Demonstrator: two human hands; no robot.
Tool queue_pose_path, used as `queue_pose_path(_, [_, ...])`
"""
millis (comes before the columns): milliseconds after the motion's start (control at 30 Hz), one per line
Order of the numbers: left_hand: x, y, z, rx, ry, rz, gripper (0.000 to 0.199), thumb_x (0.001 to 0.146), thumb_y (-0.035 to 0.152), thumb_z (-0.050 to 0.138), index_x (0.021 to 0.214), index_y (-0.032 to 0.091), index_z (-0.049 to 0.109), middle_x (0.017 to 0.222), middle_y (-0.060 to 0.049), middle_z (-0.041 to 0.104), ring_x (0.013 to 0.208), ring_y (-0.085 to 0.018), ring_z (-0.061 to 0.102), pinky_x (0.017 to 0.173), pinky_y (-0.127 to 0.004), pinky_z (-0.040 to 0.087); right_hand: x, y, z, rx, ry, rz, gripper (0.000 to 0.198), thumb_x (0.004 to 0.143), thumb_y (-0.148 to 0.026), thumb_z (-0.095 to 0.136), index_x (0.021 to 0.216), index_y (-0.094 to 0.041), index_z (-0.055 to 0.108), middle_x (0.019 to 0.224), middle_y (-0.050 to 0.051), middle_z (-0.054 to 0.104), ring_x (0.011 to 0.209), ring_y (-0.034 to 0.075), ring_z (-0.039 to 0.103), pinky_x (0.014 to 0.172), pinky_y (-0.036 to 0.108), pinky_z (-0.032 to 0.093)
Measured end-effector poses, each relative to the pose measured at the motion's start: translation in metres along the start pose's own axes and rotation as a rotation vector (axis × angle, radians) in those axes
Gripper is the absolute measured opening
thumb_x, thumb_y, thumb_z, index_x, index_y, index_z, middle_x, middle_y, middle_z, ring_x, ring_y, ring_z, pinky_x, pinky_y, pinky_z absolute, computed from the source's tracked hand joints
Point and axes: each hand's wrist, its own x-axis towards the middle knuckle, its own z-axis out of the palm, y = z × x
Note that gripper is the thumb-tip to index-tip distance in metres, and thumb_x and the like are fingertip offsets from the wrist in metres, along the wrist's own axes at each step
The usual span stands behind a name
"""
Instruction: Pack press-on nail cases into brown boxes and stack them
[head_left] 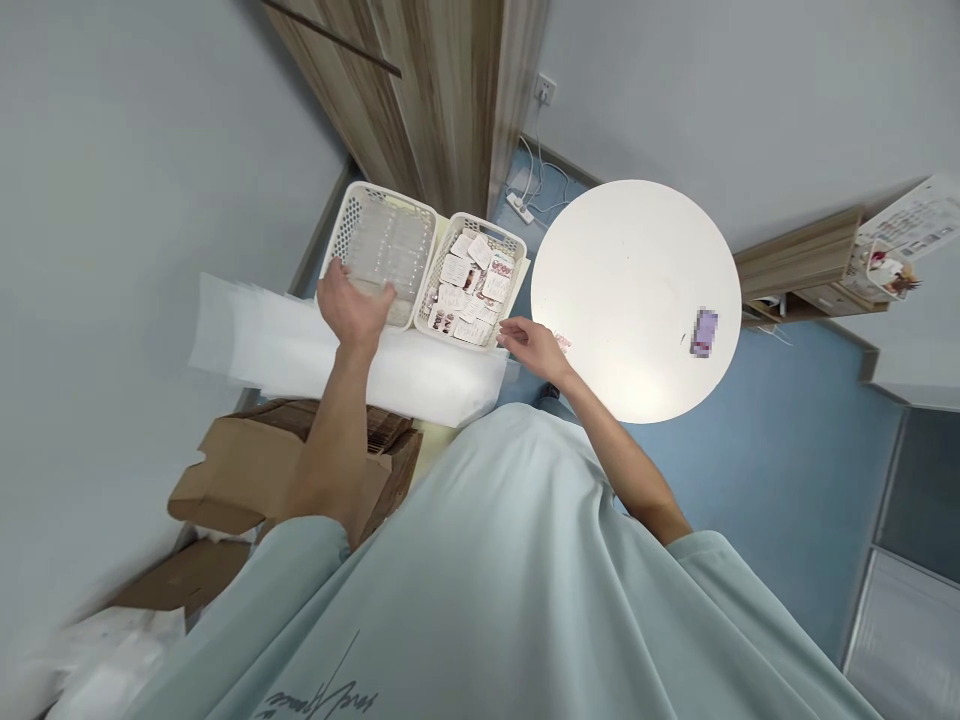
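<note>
My left hand (pixel 352 308) reaches over the near end of a white perforated basket (pixel 341 235), thumb and fingers spread apart. In that basket lie clear plastic boxes (pixel 394 240); whether the hand touches one is unclear. To its right stands a second white basket (pixel 517 245) filled with small printed cards (pixel 469 285), some with pictures. My right hand (pixel 531 345) is by the near right corner of this basket, fingers loosely extended, holding nothing that I can see. Just behind that hand, a small pinkish card (pixel 561 343) lies at the edge of the round white table (pixel 637 270).
A purplish blurred object (pixel 703 332) lies on the table. White sheeting (pixel 315 350) spreads below the baskets, near folded cardboard boxes (pixel 240 470). A wood-grain cabinet (pixel 435 100) stands behind. A power strip (pixel 519 208) with cables lies on the blue floor (pixel 787 430).
</note>
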Motion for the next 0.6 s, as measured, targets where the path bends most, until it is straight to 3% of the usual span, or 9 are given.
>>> queue_pose_path(67, [-0.020, 0.024, 0.001, 0.003, 0.047, 0.019, 0.093, 0.086, 0.034, 0.089, 0.165, 0.014, 0.044, 0.159, -0.020, 0.063, 0.155, -0.041, 0.052, 0.134, -0.059, 0.038, -0.001, 0.000, -0.008, 0.046, 0.003, -0.039, 0.031, 0.101, -0.043, 0.076, 0.124, -0.023, 0.081, 0.130, 0.009, 0.084, 0.115, 0.025, 0.080, 0.110, 0.044, 0.064])
queue_pose_path(200, [-0.072, 0.079, 0.013, -0.142, -0.027, 0.172, 0.106, 0.082, 0.042, 0.093, 0.172, 0.025, 0.040, 0.165, -0.017, 0.059, 0.160, -0.043, 0.050, 0.125, -0.056, 0.050, -0.006, -0.004, -0.032, 0.169, 0.004, -0.102, 0.046, 0.098, -0.058, 0.079, 0.129, -0.024, 0.080, 0.136, 0.010, 0.081, 0.122, 0.028, 0.078, 0.110, 0.044, 0.065])
queue_pose_path(333, [-0.128, 0.132, 0.036, -0.176, -0.119, 0.204, 0.106, 0.082, 0.050, 0.092, 0.173, 0.026, 0.042, 0.166, -0.017, 0.059, 0.159, -0.044, 0.052, 0.119, -0.053, 0.057, -0.017, -0.002, -0.069, 0.242, 0.027, -0.115, 0.065, 0.091, -0.072, 0.083, 0.137, -0.027, 0.077, 0.146, 0.011, 0.076, 0.135, 0.031, 0.073, 0.110, 0.042, 0.066])
queue_pose_path(467, [-0.176, 0.183, 0.066, -0.187, -0.196, 0.226, 0.097, 0.082, 0.051, 0.092, 0.167, 0.028, 0.052, 0.166, -0.015, 0.060, 0.156, -0.044, 0.055, 0.116, -0.051, 0.060, -0.036, 0.017, -0.113, 0.297, 0.037, -0.104, 0.069, 0.086, -0.070, 0.090, 0.137, -0.027, 0.075, 0.148, 0.010, 0.073, 0.134, 0.030, 0.073, 0.112, 0.043, 0.065])
queue_pose_path(600, [-0.210, 0.226, 0.104, -0.161, -0.273, 0.376, 0.085, 0.084, 0.046, 0.089, 0.161, 0.030, 0.058, 0.162, -0.014, 0.063, 0.153, -0.043, 0.058, 0.122, -0.054, 0.056, -0.064, 0.049, -0.158, 0.342, 0.077, -0.044, 0.067, 0.080, -0.063, 0.096, 0.132, -0.028, 0.073, 0.144, 0.009, 0.075, 0.130, 0.029, 0.074, 0.114, 0.045, 0.064])
